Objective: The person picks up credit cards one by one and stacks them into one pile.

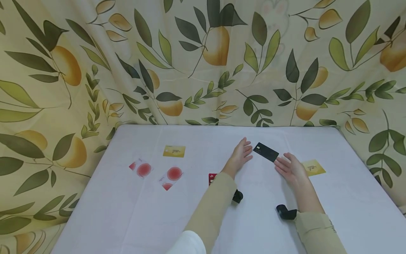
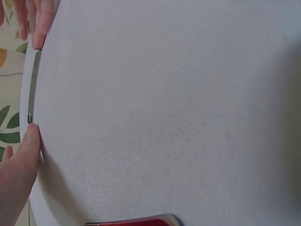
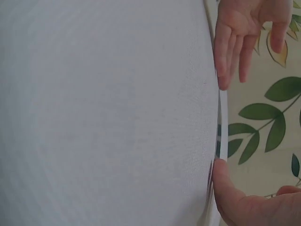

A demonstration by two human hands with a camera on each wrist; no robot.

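A black chip card (image 1: pixel 266 152) is seen on the white-covered table (image 1: pixel 253 225), between the left hand (image 1: pixel 238 156) and the right hand (image 1: pixel 295 173). The fingers of both are held out loosely, with nothing gripped; whether the card's ends are touched cannot be told for certain. Light, stiff and probably slick, it would best be pinched by its short edges.

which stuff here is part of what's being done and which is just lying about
Seemingly in use:
- black card, between the hands
- left hand
- right hand

Apparently just lying about:
- left yellow card
- right yellow card, partly behind the right hand
- two red-and-white cards
- red card, partly hidden by the left arm
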